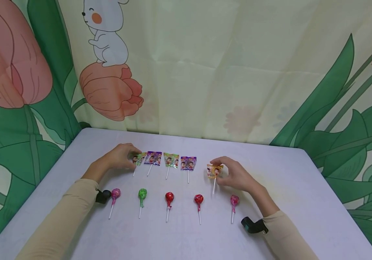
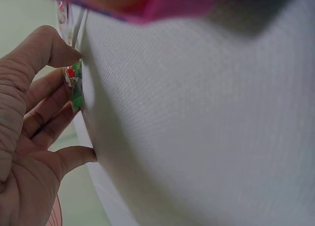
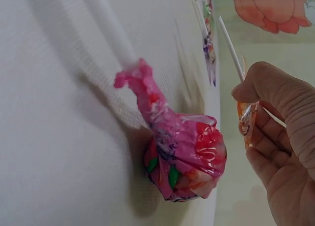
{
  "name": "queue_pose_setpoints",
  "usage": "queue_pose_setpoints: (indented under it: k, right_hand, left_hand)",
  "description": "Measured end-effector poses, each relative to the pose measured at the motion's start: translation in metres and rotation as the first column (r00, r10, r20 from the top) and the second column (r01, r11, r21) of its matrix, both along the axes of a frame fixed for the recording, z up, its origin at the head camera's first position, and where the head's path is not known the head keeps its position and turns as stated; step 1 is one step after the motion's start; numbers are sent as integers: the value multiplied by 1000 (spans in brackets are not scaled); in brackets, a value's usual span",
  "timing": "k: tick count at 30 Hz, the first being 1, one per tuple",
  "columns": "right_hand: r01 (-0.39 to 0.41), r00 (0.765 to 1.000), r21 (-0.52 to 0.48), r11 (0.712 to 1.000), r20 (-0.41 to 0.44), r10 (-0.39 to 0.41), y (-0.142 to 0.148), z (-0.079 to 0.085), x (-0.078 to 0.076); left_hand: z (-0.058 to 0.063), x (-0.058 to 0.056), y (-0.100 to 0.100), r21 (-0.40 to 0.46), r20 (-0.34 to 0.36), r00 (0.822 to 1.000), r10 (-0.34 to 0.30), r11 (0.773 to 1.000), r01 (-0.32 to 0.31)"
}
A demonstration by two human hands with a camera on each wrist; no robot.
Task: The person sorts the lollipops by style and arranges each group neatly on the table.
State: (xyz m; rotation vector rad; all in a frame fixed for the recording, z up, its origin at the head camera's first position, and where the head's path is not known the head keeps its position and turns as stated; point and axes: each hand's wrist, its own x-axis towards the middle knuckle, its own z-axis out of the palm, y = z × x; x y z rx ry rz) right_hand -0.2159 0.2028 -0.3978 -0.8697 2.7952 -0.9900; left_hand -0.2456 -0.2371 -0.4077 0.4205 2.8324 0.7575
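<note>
My left hand [image 1: 121, 156] is at the far left of the back row, thumb and forefinger spread about a flat green-wrapped lollipop [image 1: 138, 159]. In the left wrist view a gap shows between forefinger and green wrapper [image 2: 76, 88]; the thumb tip is close to its edge. My right hand [image 1: 234, 174] pinches a flat orange-wrapped lollipop [image 1: 214, 171] at the row's right end. In the right wrist view thumb and fingers hold its orange wrapper [image 3: 247, 120], and the white stick points up and away. Between the hands lie purple [image 1: 152, 158], green [image 1: 171, 160] and purple [image 1: 188, 163] flat lollipops.
A front row of round lollipops holds pink [image 1: 116, 193], green [image 1: 142, 194], red [image 1: 169, 197], red [image 1: 198, 199] and pink [image 1: 234, 200] ones. The end ones lie near the black wrist cameras. Behind the white table [image 1: 270, 202] hangs a printed curtain [image 1: 189, 72].
</note>
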Motion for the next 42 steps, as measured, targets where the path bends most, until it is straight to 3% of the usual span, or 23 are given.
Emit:
queue_pose_setpoints:
  k: [25,34,42]
  right_hand:
    - [36,998,86,996,50,-40,-22,-12,-35]
    - [-7,998,72,997,68,2,-21,-14,-38]
    - [-13,996,54,998,92,8,-24,-10,-31]
  left_hand:
    - [0,-3,1,-11,-30,999,-31,999,31]
    - [-1,-5,1,-20,-9,1000,-18,1000,18]
    - [-2,-4,-2,-30,-17,999,-36,999,35]
